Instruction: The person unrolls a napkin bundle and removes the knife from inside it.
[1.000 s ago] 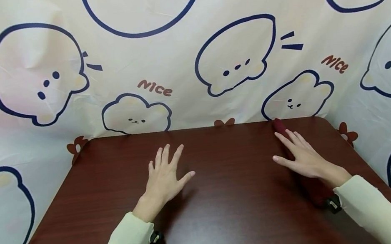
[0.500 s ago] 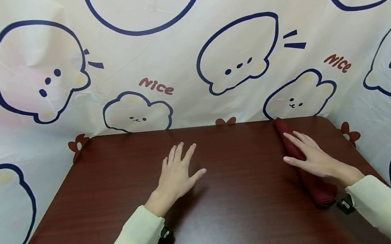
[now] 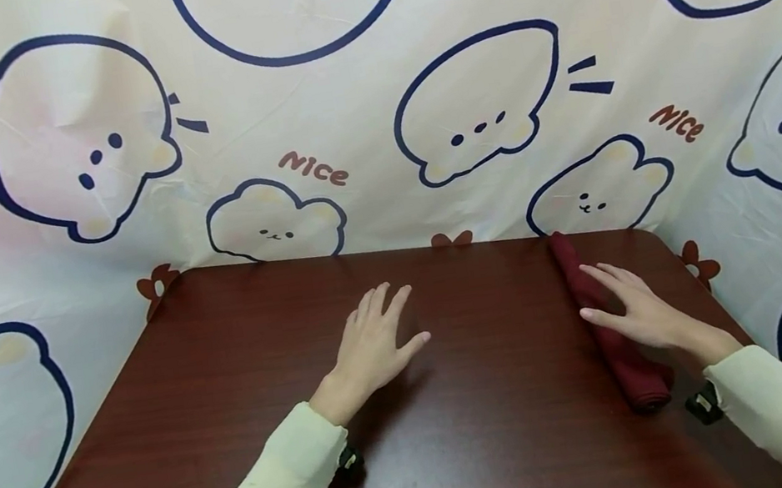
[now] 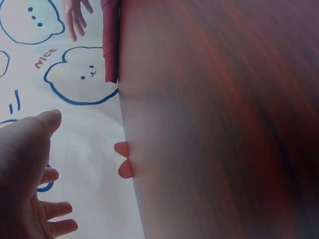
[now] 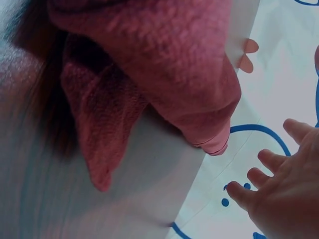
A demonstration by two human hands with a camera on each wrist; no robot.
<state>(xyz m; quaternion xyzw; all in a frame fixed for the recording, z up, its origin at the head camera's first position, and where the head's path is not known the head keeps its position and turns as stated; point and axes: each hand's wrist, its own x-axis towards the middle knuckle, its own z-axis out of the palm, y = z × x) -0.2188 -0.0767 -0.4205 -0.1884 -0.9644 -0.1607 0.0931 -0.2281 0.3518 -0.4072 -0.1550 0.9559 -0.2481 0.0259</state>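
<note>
A dark red cloth (image 3: 624, 361), rolled into a long bundle, lies on the right side of the table from the back edge toward the front. My right hand (image 3: 636, 313) is over the roll's right side, fingers spread and relaxed, holding nothing. In the right wrist view the cloth (image 5: 169, 69) shows a textured weave and a loose pointed corner, with the fingers apart from it. Near the table's middle hovers my left hand (image 3: 369, 348), palm down with fingers extended. It holds nothing and is well left of the roll.
The brown wood-grain table (image 3: 480, 433) meets a white printed curtain (image 3: 356, 114) at its back and sides. Small dark devices, one a wrist camera (image 3: 703, 404), sit under both light sleeves.
My left hand has shifted right toward the middle of the table. The right hand has also drifted right, uncovering more of the cloth roll, which stays in place.
</note>
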